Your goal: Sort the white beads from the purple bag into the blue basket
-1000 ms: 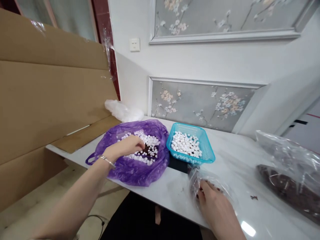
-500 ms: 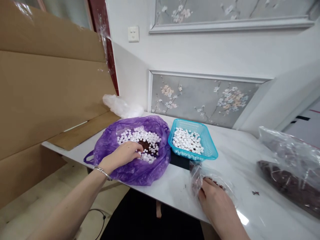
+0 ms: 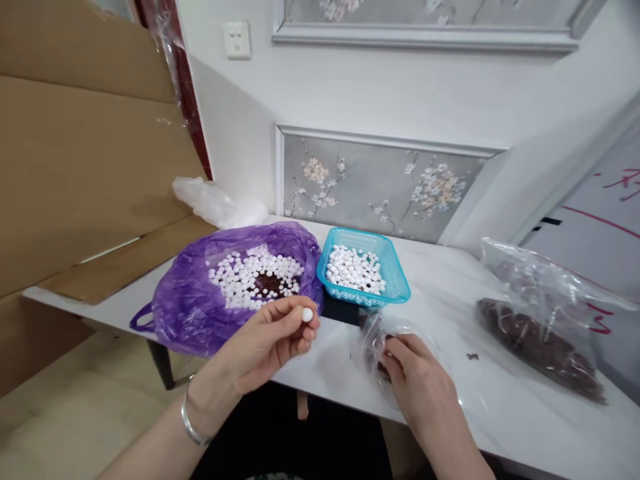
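Cardboard [image 3: 90,160] at left; wall socket [image 3: 237,40]; floral panel [image 3: 365,190].

Looks like thin, crinkled, glossy plastic on the purple bag [image 3: 183,303]; stiff, smooth, semi-glossy plastic on the basket [image 3: 394,270]; clear, shiny film on the small bag [image 3: 371,340] and the large bag [image 3: 537,270]. Appears matt and smooth on the ball [image 3: 307,315], polished on the tabletop [image 3: 327,363], bright metal on the bracelet [image 3: 185,417], matt cardboard on the panel [image 3: 80,173].

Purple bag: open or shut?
Open. The purple bag is spread wide at the top, with white balls and brown bits visible inside.
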A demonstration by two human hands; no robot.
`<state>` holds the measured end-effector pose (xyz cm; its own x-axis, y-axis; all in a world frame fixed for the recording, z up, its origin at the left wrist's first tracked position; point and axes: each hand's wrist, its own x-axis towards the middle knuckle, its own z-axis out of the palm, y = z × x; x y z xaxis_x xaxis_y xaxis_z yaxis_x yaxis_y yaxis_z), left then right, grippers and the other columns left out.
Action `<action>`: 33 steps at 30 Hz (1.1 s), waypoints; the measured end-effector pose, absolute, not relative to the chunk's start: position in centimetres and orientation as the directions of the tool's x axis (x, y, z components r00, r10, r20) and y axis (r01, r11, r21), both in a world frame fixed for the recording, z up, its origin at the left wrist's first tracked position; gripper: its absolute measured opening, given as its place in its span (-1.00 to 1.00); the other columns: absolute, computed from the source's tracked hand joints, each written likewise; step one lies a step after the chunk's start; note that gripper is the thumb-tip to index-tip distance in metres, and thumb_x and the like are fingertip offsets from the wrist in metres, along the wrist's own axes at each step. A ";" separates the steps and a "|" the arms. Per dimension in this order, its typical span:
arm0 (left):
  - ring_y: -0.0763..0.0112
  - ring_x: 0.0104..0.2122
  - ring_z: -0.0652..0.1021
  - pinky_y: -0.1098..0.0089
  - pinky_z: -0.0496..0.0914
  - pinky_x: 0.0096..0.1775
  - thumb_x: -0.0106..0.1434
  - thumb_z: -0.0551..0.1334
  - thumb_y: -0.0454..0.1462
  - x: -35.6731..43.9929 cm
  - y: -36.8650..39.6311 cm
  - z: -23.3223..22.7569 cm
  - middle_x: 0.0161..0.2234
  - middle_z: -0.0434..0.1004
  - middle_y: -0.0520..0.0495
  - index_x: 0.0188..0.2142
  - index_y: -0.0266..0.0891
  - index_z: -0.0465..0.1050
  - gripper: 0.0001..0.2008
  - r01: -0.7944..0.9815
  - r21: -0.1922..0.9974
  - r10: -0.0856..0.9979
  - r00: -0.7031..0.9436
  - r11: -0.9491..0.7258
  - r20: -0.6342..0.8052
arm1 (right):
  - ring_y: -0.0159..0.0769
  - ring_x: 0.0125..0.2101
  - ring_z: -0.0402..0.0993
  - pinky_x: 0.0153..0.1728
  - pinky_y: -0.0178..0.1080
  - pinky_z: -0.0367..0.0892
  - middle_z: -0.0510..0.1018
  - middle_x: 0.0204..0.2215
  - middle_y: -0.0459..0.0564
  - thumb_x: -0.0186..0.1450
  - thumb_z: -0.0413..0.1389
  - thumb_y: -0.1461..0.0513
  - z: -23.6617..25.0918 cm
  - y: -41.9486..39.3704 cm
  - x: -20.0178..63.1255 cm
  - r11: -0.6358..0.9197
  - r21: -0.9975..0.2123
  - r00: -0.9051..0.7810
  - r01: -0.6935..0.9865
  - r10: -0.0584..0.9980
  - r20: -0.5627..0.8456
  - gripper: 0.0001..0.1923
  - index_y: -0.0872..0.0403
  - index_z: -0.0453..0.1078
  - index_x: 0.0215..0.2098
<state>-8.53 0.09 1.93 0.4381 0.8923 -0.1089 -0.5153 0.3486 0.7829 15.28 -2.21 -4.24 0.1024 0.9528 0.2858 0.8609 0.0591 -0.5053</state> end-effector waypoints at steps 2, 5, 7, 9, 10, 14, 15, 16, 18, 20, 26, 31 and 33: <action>0.65 -0.54 0.49 0.64 0.43 -0.46 0.17 0.38 -0.29 -7.3 -0.4 1.8 -0.48 0.49 0.03 -0.33 -0.32 0.56 -0.89 -0.595 0.678 0.862 0.494 0.432 -0.116 | -0.18 -0.39 0.55 -0.51 -0.26 0.34 0.58 -0.30 0.05 0.27 -0.05 0.17 -4.4 -2.3 15.5 0.074 -0.540 0.113 0.838 0.946 0.304 -0.69 0.01 0.48 -0.49; 0.65 -0.51 0.49 0.65 0.43 -0.45 0.18 0.37 -0.32 -5.7 -0.6 1.4 -0.45 0.46 0.02 -0.33 -0.34 0.56 -0.90 -0.648 0.567 0.823 0.559 0.509 -0.101 | -0.16 -0.41 0.54 -0.42 -0.19 0.39 0.60 -0.36 0.05 0.27 -0.04 0.15 -4.5 -2.4 15.9 0.093 -0.592 0.133 0.801 0.935 0.327 -0.70 0.03 0.50 -0.44; 0.65 -0.46 0.51 0.68 0.45 -0.39 0.14 0.40 -0.35 -4.7 -0.5 1.0 -0.41 0.47 0.01 -0.32 -0.35 0.57 -0.89 -0.663 0.521 0.812 0.574 0.537 -0.106 | -0.17 -0.40 0.54 -0.34 -0.18 0.41 0.61 -0.36 0.06 0.28 -0.04 0.17 -4.5 -2.7 16.2 0.103 -0.626 0.148 0.773 0.930 0.336 -0.71 0.06 0.50 -0.38; 0.64 -0.42 0.53 0.68 0.46 -0.32 0.10 0.43 -0.38 -3.8 -0.3 0.5 -0.38 0.51 -0.01 -0.31 -0.35 0.58 -0.86 -0.650 0.533 0.815 0.562 0.542 -0.143 | -0.22 -0.38 0.55 -0.29 -0.20 0.43 0.62 -0.32 0.03 0.30 -0.03 0.20 -4.2 -3.1 16.4 0.102 -0.656 0.165 0.748 0.929 0.332 -0.73 0.06 0.51 -0.27; 0.63 -0.40 0.55 0.67 0.47 -0.29 0.10 0.43 -0.38 -3.3 -0.2 0.3 -0.37 0.53 -0.01 -0.30 -0.34 0.59 -0.86 -0.631 0.566 0.822 0.545 0.531 -0.163 | -0.23 -0.35 0.55 -0.27 -0.22 0.43 0.62 -0.29 0.02 0.31 -0.02 0.21 -4.0 -3.3 16.5 0.103 -0.686 0.179 0.720 0.928 0.327 -0.75 0.05 0.51 -0.23; 0.59 -0.38 0.57 0.65 0.46 -0.26 0.11 0.42 -0.39 -1.5 0.1 -0.6 -0.39 0.59 -0.01 -0.29 -0.31 0.61 -0.86 -0.495 0.761 0.859 0.489 0.419 -0.154 | -0.27 -0.22 0.52 -0.23 -0.31 0.42 0.59 -0.23 -0.04 0.28 0.13 0.23 -2.7 -4.6 16.8 0.167 -0.877 0.270 0.451 0.911 0.312 -0.87 -0.01 0.54 -0.37; 0.59 -0.37 0.57 0.65 0.46 -0.25 0.11 0.42 -0.39 -1.1 0.1 -0.7 -0.38 0.61 -0.01 -0.28 -0.31 0.62 -0.86 -0.471 0.790 0.862 0.487 0.393 -0.138 | -0.28 -0.21 0.51 -0.25 -0.33 0.42 0.58 -0.22 -0.06 0.26 0.17 0.23 -2.3 -4.9 16.8 0.196 -0.909 0.290 0.367 0.905 0.312 -0.89 -0.02 0.54 -0.41; 0.59 -0.36 0.57 0.64 0.45 -0.24 0.11 0.42 -0.38 -0.7 0.0 -0.8 -0.37 0.62 -0.01 -0.27 -0.31 0.62 -0.85 -0.454 0.807 0.861 0.492 0.378 -0.127 | -0.30 -0.23 0.50 -0.26 -0.36 0.42 0.58 -0.24 -0.08 0.25 0.20 0.23 -2.0 -5.2 16.8 0.220 -0.929 0.295 0.299 0.904 0.309 -0.90 -0.03 0.54 -0.42; 0.58 -0.36 0.57 0.61 0.46 -0.21 0.12 0.41 -0.34 -0.1 -0.1 -0.8 -0.36 0.64 -0.02 -0.28 -0.31 0.63 -0.86 -0.447 0.807 0.854 0.504 0.385 -0.128 | -0.35 -0.30 0.48 -0.30 -0.38 0.41 0.58 -0.33 -0.12 0.25 0.22 0.24 -1.2 -5.7 16.5 0.245 -0.951 0.277 0.191 0.916 0.291 -0.92 -0.04 0.54 -0.41; 0.58 -0.36 0.57 0.59 0.46 -0.19 0.14 0.41 -0.31 0.3 -0.3 -0.7 -0.37 0.64 -0.02 -0.30 -0.30 0.64 -0.87 -0.457 0.784 0.841 0.521 0.421 -0.148 | -0.37 -0.36 0.46 -0.33 -0.40 0.39 0.57 -0.41 -0.14 0.26 0.22 0.25 -0.6 -6.1 16.0 0.243 -0.961 0.234 0.131 0.935 0.268 -0.91 -0.03 0.54 -0.41; 0.61 -0.43 0.54 0.61 0.45 -0.29 0.05 0.47 -0.30 0.6 -0.6 0.0 -0.41 0.62 0.04 -0.34 -0.25 0.64 -0.85 -0.484 0.738 0.840 0.503 0.470 -0.206 | -0.44 -0.42 0.50 -0.38 -0.45 0.41 0.58 -0.46 -0.19 0.22 0.25 0.27 0.4 -6.5 14.5 0.179 -0.984 0.237 0.006 0.955 0.176 -0.95 -0.01 0.48 -0.36; 0.62 -0.46 0.51 0.61 0.42 -0.32 0.10 0.43 -0.26 0.5 -0.8 0.1 -0.45 0.58 0.04 -0.39 -0.28 0.63 -0.89 -0.459 0.790 0.851 0.505 0.405 -0.143 | -0.45 -0.44 0.54 -0.37 -0.48 0.44 0.62 -0.49 -0.19 0.20 0.25 0.31 0.7 -6.6 14.1 0.219 -0.976 0.237 -0.004 0.948 0.212 -0.92 0.00 0.52 -0.42; 0.61 -0.46 0.50 0.60 0.40 -0.32 0.09 0.44 -0.26 0.4 -0.9 0.1 -0.46 0.57 0.05 -0.39 -0.26 0.63 -0.89 -0.451 0.804 0.855 0.503 0.387 -0.129 | -0.45 -0.45 0.54 -0.38 -0.49 0.45 0.63 -0.49 -0.19 0.19 0.24 0.34 0.8 -6.7 14.0 0.232 -0.973 0.257 0.010 0.939 0.227 -0.90 -0.01 0.54 -0.42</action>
